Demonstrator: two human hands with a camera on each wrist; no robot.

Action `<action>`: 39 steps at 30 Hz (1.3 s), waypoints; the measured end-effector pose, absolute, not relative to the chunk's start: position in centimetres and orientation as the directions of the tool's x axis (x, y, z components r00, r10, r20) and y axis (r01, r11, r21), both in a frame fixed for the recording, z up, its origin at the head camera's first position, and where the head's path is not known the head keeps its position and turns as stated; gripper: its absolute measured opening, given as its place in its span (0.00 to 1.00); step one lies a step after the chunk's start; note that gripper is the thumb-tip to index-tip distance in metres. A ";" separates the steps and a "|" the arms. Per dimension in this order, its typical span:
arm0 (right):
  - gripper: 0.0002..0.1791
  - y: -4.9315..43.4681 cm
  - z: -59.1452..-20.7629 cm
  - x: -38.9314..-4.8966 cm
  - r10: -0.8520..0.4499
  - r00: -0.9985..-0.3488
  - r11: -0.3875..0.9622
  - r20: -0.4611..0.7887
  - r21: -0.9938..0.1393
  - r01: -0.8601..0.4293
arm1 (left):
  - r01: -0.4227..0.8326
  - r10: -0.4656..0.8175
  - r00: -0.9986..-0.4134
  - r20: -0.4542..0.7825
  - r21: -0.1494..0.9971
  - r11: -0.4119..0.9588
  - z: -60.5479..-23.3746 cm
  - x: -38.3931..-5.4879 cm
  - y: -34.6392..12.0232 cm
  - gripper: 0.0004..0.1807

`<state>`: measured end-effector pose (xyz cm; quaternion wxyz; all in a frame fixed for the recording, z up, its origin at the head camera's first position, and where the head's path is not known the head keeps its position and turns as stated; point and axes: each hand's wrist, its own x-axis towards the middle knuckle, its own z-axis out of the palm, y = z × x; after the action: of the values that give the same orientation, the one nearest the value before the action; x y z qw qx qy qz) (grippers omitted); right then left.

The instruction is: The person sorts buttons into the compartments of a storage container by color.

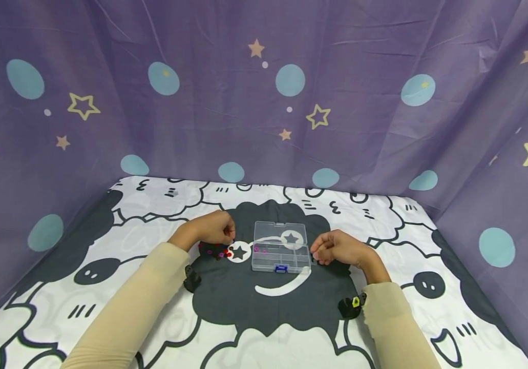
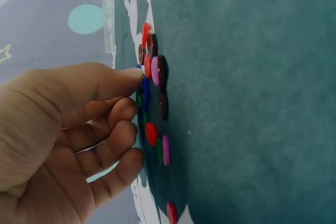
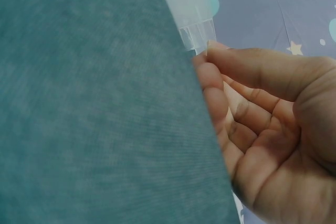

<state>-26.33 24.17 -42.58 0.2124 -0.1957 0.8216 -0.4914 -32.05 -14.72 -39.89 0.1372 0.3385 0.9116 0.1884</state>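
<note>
On the white-and-black printed cloth [image 1: 273, 307], seen from the head, small round multicoloured buttons [image 1: 221, 254] lie by my left grip [image 1: 215, 228]; the open transparent plastic compartment box [image 1: 268, 267] is beside my right grip [image 1: 341, 249]. From the left wrist, my fingers [image 2: 123, 135] are half bent at the buttons; from the right, my thumb [image 3: 252, 65] nearly meets the fingers near the box. Whether either grip pinches something, I cannot tell.

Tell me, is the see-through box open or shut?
Open. In the head view, the see-through box has its lid swung back on the far side, leaving its compartments uncovered.
</note>
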 end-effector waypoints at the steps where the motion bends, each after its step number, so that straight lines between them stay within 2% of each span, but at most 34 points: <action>1: 0.08 24.2 -42.6 -26.3 -0.529 -0.833 0.442 -0.158 -0.890 -0.112 | 0.560 0.666 -0.735 -0.130 0.436 0.704 -39.8 -32.0 -14.7 0.01; 15: 0.08 24.3 -42.7 -26.3 -0.532 -0.832 0.444 -0.157 -0.888 -0.117 | 0.558 0.663 -0.737 -0.135 0.431 0.709 -39.8 -32.0 -14.7 0.07; 39: 0.08 24.2 -42.6 -26.3 -0.528 -0.836 0.445 -0.150 -0.887 -0.122 | 0.585 0.687 -0.721 -0.085 0.455 0.671 -39.1 -31.7 -14.5 0.07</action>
<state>-26.32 24.20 -42.63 0.2076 -0.1970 0.8243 -0.4885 -31.74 -14.51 -39.09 0.1259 0.3513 0.9053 0.2027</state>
